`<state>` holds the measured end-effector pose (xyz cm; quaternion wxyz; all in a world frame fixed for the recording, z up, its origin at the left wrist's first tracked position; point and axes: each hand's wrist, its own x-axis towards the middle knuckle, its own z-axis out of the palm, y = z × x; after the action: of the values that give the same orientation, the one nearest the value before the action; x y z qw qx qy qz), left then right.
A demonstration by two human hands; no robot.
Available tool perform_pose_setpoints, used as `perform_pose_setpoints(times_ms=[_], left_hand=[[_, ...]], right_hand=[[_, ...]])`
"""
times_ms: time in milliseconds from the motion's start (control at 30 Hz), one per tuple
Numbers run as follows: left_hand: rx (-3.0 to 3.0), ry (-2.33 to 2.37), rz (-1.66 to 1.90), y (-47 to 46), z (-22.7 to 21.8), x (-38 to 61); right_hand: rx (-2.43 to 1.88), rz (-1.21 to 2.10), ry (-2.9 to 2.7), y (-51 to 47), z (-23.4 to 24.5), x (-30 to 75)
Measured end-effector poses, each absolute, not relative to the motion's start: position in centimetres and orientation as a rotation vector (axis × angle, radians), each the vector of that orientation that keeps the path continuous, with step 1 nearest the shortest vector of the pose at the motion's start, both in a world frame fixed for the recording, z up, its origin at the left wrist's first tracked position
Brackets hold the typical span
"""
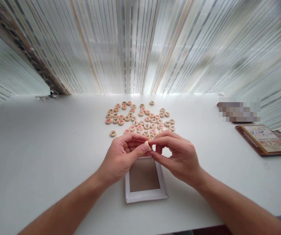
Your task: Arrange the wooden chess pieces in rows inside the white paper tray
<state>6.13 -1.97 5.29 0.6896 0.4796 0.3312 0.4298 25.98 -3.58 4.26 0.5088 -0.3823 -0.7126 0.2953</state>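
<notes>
Between the fingertips of both hands is a round wooden xiangqi piece, tilted on its edge. My left hand pinches it from the left with thumb and fingers. From the other side, the fingertips of my right hand grip it as well. Below the hands lies an open white box tray with a brown inside, its far edge partly hidden by my fingers. Just beyond the hands, many xiangqi pieces with red or black characters are spread over the white table; the nearest ones are partly covered by my fingers.
A printed box lid in brown and beige lies at the right of the table. Behind it is another flat item, blurred out. A striped curtain hangs along the table's far edge. One piece sits apart on the left.
</notes>
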Motion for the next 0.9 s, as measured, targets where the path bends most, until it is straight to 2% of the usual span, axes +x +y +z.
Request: perform_pose_setpoints(times_ms=[900], left_hand=[[1.073, 0.597, 0.803, -2.02, 5.03, 5.48]], right_hand=[[-0.775, 0.595, -1.877, -2.97, 4.27, 26.60]])
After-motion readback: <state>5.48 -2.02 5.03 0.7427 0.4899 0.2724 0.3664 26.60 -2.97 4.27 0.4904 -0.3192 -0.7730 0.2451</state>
